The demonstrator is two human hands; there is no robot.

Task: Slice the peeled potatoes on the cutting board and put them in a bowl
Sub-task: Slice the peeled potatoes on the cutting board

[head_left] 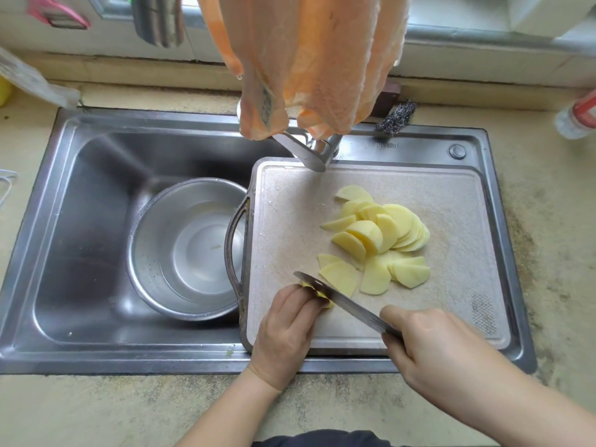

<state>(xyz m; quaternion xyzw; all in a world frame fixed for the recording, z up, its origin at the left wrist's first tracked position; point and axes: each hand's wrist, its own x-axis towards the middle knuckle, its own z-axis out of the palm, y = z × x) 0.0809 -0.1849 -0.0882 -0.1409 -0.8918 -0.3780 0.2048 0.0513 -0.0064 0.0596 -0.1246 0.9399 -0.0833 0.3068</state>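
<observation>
Steel sink [96, 195] fills the left and centre of the frame, set in a stained beige counter [554, 253]; a tap [309, 153] sits at its back edge, centre. Orange cloth [306, 59] hangs down from the top centre over the tap, with a steel wool scrubber [396, 117] just to its right at the counter's back. Pink clip-like item [56, 12] in the upper left corner, a striped grey cloth [158, 21] hanging right of it, a clear plastic bag [29, 79] at the left edge, and a bottle with a red label [577, 116] at the right edge.
</observation>
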